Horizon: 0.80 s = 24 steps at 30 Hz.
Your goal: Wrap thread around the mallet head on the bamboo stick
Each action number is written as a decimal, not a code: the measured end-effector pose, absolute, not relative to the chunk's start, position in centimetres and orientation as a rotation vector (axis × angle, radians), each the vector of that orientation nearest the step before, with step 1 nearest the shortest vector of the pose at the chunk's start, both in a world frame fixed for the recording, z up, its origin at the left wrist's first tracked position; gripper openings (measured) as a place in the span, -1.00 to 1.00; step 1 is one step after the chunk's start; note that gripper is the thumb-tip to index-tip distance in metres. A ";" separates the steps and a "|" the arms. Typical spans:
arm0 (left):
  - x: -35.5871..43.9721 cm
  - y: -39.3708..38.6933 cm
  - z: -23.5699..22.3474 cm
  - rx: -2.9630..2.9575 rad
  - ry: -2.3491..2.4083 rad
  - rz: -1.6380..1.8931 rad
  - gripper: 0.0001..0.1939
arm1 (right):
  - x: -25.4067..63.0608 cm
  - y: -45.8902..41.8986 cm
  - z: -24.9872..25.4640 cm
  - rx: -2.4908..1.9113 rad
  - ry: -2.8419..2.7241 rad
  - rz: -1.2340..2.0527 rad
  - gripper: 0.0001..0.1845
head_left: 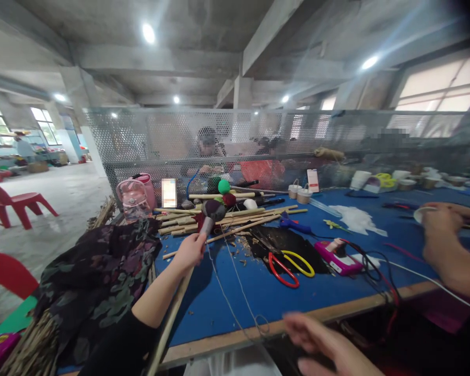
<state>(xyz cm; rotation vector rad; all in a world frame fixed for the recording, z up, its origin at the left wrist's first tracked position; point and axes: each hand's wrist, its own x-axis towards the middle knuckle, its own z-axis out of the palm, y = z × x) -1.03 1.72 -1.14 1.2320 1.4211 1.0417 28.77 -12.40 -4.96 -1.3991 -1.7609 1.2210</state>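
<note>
- Dark patterned cloth (97, 282) draped at the left edge of the table (317, 297).
- Pink bag (135, 196) at the far left corner; a lit phone (169, 193) upright just beside it.
- Left hand (191, 250) wrapped firmly round a long pole (176, 305) — grip just below its grey-wrapped neck and dark, round head (213, 209). Pole slants from the front edge, left part, up toward the back.
- Bamboo sticks (180, 223) piled behind the hand, toward the back edge; green ball (223, 186) among them.
- Thin threads (238, 274) run down toward the front edge.
- Scissors (288, 269), red and yellow handles, partly on black cloth (313, 256), mid-table.
- Right hand (321, 342) near the front edge, blurred — thumb spread from the fingers.
- Purple power strip (339, 258) behind it.
- Co-worker's hand (442, 222) near the right edge, at a white roll (422, 213).
</note>
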 end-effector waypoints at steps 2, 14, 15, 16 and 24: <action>0.1 1.9 -0.6 1.461 1.530 1.011 -0.68 | 25.2 -8.7 -3.1 -1.154 -1.559 1.358 -0.37; 0.3 3.2 -0.8 1.746 1.851 1.059 -0.71 | 12.0 6.0 -1.9 -1.089 -1.270 1.791 -0.93; -0.1 3.1 -0.8 1.637 1.792 1.093 -0.69 | 12.1 6.0 -1.8 -1.065 -1.341 1.745 -0.87; -0.4 3.1 -0.8 1.499 1.699 1.128 -0.65 | 12.0 5.9 -1.8 -1.021 -1.401 1.678 -0.83; 0.0 2.1 -0.9 0.735 0.929 1.205 -0.53 | 12.4 5.4 -2.7 -0.833 -1.444 1.510 -0.69</action>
